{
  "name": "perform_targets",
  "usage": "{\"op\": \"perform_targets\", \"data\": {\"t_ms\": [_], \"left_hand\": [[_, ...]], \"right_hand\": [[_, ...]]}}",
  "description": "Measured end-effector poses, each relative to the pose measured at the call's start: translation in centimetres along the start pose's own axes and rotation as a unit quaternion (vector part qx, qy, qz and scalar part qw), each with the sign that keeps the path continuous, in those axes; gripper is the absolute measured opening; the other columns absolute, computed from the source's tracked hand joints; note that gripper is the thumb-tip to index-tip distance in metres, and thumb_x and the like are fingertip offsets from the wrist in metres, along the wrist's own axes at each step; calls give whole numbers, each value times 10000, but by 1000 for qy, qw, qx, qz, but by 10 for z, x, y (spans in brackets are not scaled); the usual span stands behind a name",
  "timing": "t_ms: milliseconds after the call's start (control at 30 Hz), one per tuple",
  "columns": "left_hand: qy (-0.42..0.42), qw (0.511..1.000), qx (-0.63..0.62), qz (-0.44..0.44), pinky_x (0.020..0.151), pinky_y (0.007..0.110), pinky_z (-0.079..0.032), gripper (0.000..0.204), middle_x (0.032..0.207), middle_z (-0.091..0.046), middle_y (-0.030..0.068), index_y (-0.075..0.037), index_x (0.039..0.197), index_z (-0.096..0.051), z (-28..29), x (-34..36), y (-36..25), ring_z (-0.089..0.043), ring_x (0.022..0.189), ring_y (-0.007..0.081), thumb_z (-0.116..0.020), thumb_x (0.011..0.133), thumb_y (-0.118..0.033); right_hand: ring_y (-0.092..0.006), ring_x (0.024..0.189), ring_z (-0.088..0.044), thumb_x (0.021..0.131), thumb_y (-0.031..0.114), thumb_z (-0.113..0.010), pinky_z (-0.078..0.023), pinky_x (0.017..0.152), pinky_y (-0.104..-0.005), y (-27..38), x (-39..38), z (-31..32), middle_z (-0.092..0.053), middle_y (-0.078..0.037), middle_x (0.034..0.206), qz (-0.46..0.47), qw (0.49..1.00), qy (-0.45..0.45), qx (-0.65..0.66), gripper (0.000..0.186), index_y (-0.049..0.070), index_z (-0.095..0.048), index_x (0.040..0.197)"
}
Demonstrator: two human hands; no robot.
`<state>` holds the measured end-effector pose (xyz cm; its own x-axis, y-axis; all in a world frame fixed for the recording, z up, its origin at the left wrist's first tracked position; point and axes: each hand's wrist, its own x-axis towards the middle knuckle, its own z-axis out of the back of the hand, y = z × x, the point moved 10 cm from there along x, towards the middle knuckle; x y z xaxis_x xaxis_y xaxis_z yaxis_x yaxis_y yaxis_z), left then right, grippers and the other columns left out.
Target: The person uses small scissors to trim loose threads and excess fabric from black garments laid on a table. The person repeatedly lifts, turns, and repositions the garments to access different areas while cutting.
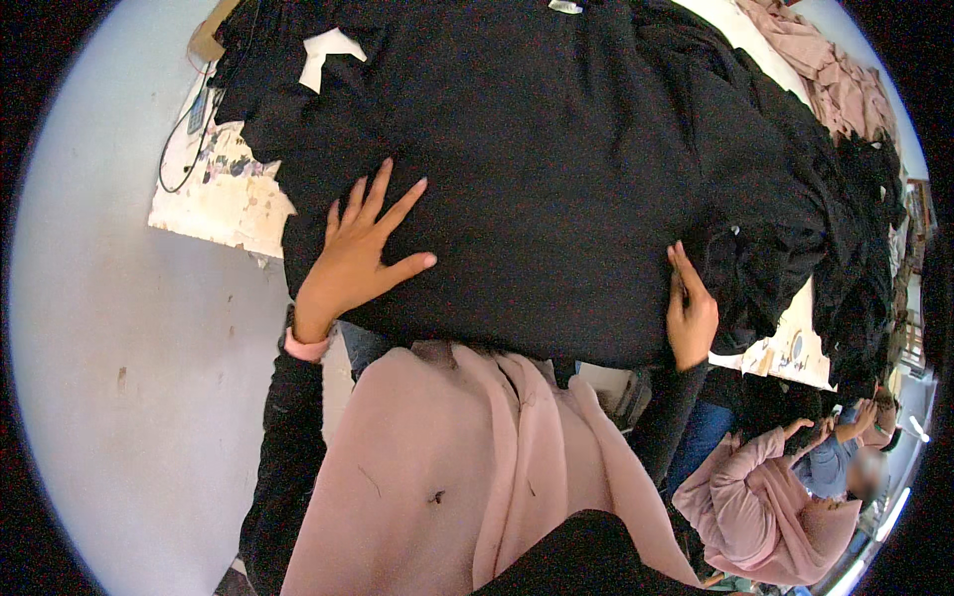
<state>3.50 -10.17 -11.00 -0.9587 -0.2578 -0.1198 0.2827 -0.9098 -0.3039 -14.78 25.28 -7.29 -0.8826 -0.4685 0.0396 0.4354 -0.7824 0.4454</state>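
A large black garment (537,199) lies spread over the work table in front of me, its near edge reaching my lap. My left hand (363,243) rests on its left part, palm down with fingers spread wide. At the right side, my right hand (691,313) stands on edge against the cloth, its fingers stretched out close together and the thumb side turned inward. Neither hand visibly grips the fabric. Just beyond the right hand the black cloth gathers into loose folds (765,238). A small white label (565,6) shows at the far edge.
The stained white tabletop (214,214) shows at the left, with a dark cable (164,169) looping over its edge. A white patch (330,58) lies among the black cloth. Pink fabric (830,70) is heaped far right. A person in pink (760,502) sits at the lower right.
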Motion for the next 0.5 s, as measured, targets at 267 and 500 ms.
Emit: {"op": "perform_targets", "data": {"t_ms": [267, 500], "left_hand": [[7, 1000, 16, 2, 1136, 582, -299, 691, 1553, -373, 164, -230, 1458, -485, 32, -31, -21, -366, 1415, 400, -689, 857, -502], [-90, 950, -127, -269, 1109, 475, -354, 387, 1334, -603, 41, -140, 1246, -640, 35, 57, -120, -497, 1328, 248, -686, 883, -267]], "right_hand": [[-242, 1159, -650, 986, -3, -525, -478, 981, -312, 34, -18, 28, -674, -141, 1257, 20, 999, 5, 43, 264, -5, -658, 1214], [-92, 842, -612, 954, 14, -601, -476, 766, -232, 111, 30, -27, -686, -53, 905, 54, 949, 3, 310, 195, 13, -691, 1127]]}}
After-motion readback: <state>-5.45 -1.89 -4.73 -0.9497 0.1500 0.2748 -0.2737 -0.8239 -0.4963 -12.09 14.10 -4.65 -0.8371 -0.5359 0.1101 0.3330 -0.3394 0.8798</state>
